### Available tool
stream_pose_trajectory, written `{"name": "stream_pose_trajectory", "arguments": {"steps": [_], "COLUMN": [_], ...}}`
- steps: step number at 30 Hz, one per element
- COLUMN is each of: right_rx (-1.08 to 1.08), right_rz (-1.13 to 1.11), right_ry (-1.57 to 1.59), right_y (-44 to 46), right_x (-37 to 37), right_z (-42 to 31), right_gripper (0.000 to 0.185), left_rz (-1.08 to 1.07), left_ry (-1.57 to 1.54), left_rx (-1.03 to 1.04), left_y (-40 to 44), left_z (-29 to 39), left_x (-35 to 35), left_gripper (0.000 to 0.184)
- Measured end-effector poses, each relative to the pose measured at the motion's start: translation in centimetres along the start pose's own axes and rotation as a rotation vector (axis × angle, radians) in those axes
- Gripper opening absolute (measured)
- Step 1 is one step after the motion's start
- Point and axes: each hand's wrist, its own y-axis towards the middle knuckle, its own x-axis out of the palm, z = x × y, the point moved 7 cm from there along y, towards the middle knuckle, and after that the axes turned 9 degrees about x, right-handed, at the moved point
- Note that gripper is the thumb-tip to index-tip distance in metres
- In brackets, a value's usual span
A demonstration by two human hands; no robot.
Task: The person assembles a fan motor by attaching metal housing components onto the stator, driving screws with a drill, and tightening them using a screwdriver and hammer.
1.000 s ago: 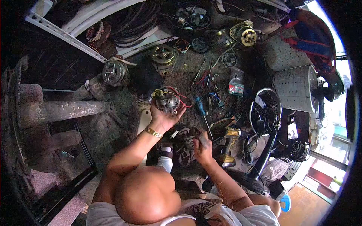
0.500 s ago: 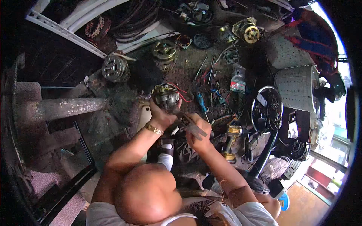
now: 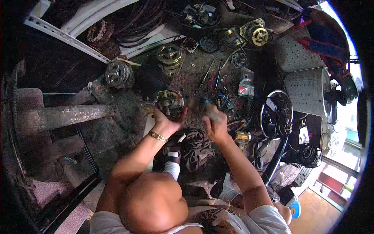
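My left hand [image 3: 168, 123] is closed around the underside of a round electric motor [image 3: 170, 103], with its open metal housing and inner parts facing up. A gold-coloured watch is on that wrist. To the right, apart from the motor, my right hand [image 3: 217, 125] has its fingers curled and partly smeared by motion. A greyish blurred shape shows at the fingers, and I cannot make out what it is. Just beyond that hand, a blue-handled screwdriver [image 3: 206, 101] on the floor is partly hidden.
Several motor parts, including a motor housing [image 3: 169, 54] and a brass-coloured motor [image 3: 260, 36], lie farther out. A yellow cordless drill [image 3: 243, 136] and a metal-rimmed bowl [image 3: 291, 113] are on the right. A dark cloth [image 3: 198, 150] lies near my foot.
My right hand has moved away from the motor, up and to the right. The dark flat metal tool it held no longer shows clearly. My left hand still holds the motor, now turned somewhat.
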Motion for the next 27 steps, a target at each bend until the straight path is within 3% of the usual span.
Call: {"name": "stream_pose_trajectory", "arguments": {"steps": [1, 3, 5, 6, 7, 9, 11, 12, 13, 15, 16, 17, 19, 20, 23, 27], "right_rx": [0.001, -0.054, -0.007, 0.088, 0.18, 0.17, 0.073, 0.377, 0.377, 0.487, 0.536, 0.539, 0.48, 0.348, 0.383, 0.453], "right_rz": [-0.001, -0.269, -0.259, -0.254, -0.252, -0.254, -0.191, -0.188, -0.189, -0.116, -0.128, -0.131, 0.021, 0.014, -0.083, 0.001], "right_ry": [-0.001, 0.026, -0.048, -0.056, -0.064, -0.007, 0.111, 0.286, 0.282, 0.761, 0.359, 0.364, 0.704, 0.571, 0.508, 0.431], "right_y": [-0.6, -1.6, -1.2, -0.4, 0.5, 2.1, 3.0, 2.2, 1.8, 1.5, 1.4, 1.4, 1.4, 1.6, 0.4, -0.5], "right_x": [-0.1, 1.8, 2.6, 2.5, 2.3, 2.2, 1.0, 1.7, 2.1, 2.7, 2.0, 2.6, 3.5, 4.1, 6.8, 4.9], "right_z": [0.0, 0.0, 1.9, 3.4, 4.8, 5.4, 5.0, 7.5, 7.7, 6.8, 6.1, 4.8, 2.6, 2.3, 3.6, 4.5], "right_gripper": [0.011, 0.012, 0.013, 0.017, 0.023, 0.024, 0.021, 0.024, 0.024, 0.026, 0.031, 0.031, 0.038, 0.042, 0.044, 0.038], "left_rz": [-0.029, -0.067, -0.109, -0.243, -0.24, 0.004, 0.124, 0.162, 0.202, 0.159, 0.148, 0.139, 0.137, 0.125, 0.092, 0.028], "left_ry": [0.026, 0.059, 0.069, -0.108, -0.108, 0.032, 0.112, 0.125, 0.136, 0.138, 0.13, 0.125, 0.181, 0.229, 0.187, 0.195], "left_rx": [0.046, 0.093, 0.045, -0.057, -0.055, 0.006, 0.037, 0.063, 0.091, 0.068, 0.072, 0.075, 0.095, 0.117, 0.127, 0.112], "left_y": [0.2, 0.8, 1.4, 0.9, 0.8, 0.0, -0.5, -0.7, -0.8, -0.5, -0.4, -0.5, -0.5, -0.4, -0.2, 0.6], "left_z": [0.3, 0.8, 0.7, 0.7, 0.6, 0.5, 0.4, 0.4, 0.5, 0.4, 0.4, 0.4, 0.4, 0.5, 0.4, 0.8], "left_x": [-0.2, -0.3, -0.6, 0.1, -0.3, -1.4, -1.8, -1.8, -1.9, -1.9, -1.9, -2.0, -2.4, -2.4, -2.2, -2.7], "left_gripper": [0.043, 0.037, 0.034, 0.037, 0.037, 0.04, 0.043, 0.043, 0.044, 0.044, 0.044, 0.044, 0.044, 0.044, 0.045, 0.048]}}
